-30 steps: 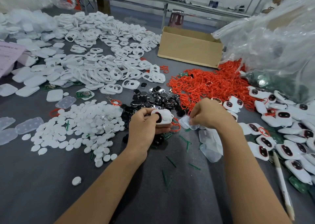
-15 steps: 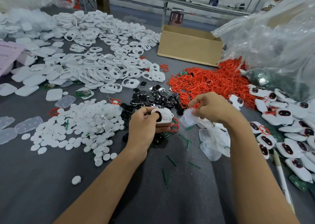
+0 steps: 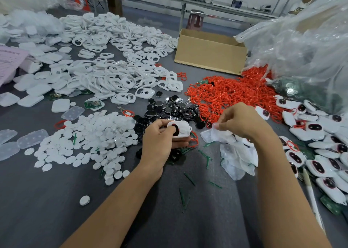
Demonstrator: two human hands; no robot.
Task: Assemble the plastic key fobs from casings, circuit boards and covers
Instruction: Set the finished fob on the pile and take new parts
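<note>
Left hand (image 3: 162, 138) grips white fob casing (image 3: 180, 130), thumb on it; right hand (image 3: 239, 120) pinches clear cover (image 3: 214, 132).

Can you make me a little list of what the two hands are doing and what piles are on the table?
left hand: holds a white fob with a black button
right hand: pinches a clear cover from a small heap
white discs: pile left of the left hand
black buttons: pile behind the hands
red rings: heap behind the right hand
white casings: big spread, far left
finished fobs: along the right
box: cardboard, at the back
</note>
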